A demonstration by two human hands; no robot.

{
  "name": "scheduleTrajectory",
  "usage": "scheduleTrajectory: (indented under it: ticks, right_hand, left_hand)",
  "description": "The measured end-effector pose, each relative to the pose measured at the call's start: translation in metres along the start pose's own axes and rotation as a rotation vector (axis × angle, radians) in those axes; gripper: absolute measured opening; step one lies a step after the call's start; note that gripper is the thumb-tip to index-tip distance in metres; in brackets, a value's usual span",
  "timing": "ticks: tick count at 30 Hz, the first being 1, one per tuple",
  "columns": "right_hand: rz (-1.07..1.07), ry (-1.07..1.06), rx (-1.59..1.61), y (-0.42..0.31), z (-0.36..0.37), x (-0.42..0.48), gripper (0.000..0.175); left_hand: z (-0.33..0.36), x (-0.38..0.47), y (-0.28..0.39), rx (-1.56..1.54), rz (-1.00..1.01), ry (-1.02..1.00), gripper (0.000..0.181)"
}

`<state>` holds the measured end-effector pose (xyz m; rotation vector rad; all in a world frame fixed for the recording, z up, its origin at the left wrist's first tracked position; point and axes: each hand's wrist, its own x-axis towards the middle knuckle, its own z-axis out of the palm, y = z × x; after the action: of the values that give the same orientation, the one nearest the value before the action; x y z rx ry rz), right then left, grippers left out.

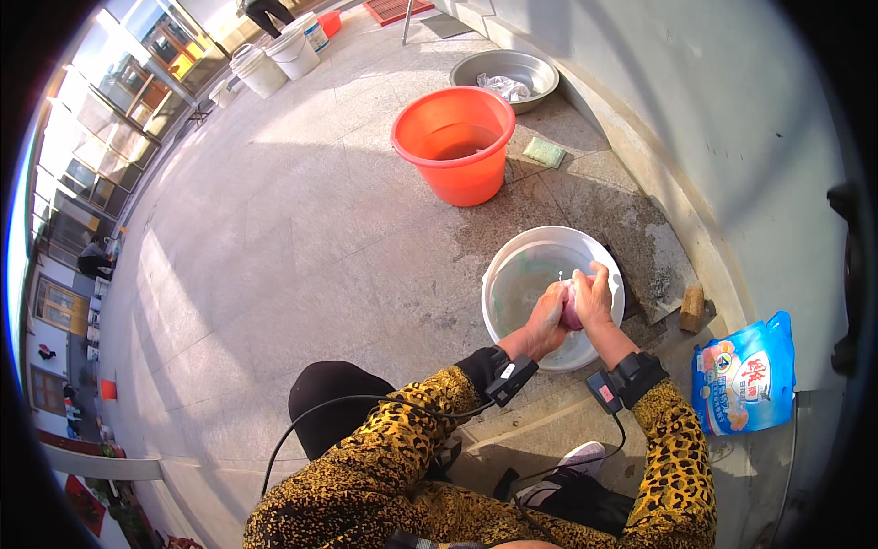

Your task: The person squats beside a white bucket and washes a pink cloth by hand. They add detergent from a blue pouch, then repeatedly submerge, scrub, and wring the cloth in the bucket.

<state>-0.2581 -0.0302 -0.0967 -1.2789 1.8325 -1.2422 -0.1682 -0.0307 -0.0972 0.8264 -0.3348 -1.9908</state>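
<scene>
Over a white plastic bucket (488, 302) of cloudy water, my left hand (547, 317) and my right hand (594, 298) press together around a wet pink cloth (571, 316). Most of the cloth is hidden by my fingers and palms. Both hands are above the water, inside the rim as seen from here. Each wrist carries a black strapped device with a cable. To the right of my right forearm stands a blue bag of detergent (744, 377), which bears writing.
Beyond the white bucket stands an orange plastic bucket (473, 180) with dark water. Behind it, a metal basin (549, 82) holds white cloth. A green scouring pad (544, 152) and a brown block (692, 309) lie near the wall (754, 171). White buckets (260, 72) and people are farther off.
</scene>
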Motion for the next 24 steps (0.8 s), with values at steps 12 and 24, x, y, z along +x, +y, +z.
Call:
scheduleTrajectory:
  ticks: [12,24]
  right_hand:
    - [0.057,-0.161,0.14,-0.007,-0.011,-0.003,0.06]
    - [-0.124,-0.084,0.023,-0.009,-0.004,0.001,0.058]
  left_hand:
    - [-0.007,0.006,-0.003,0.018,0.018,-0.097,0.029]
    - [0.001,0.006,0.007,-0.112,-0.05,-0.163,0.037]
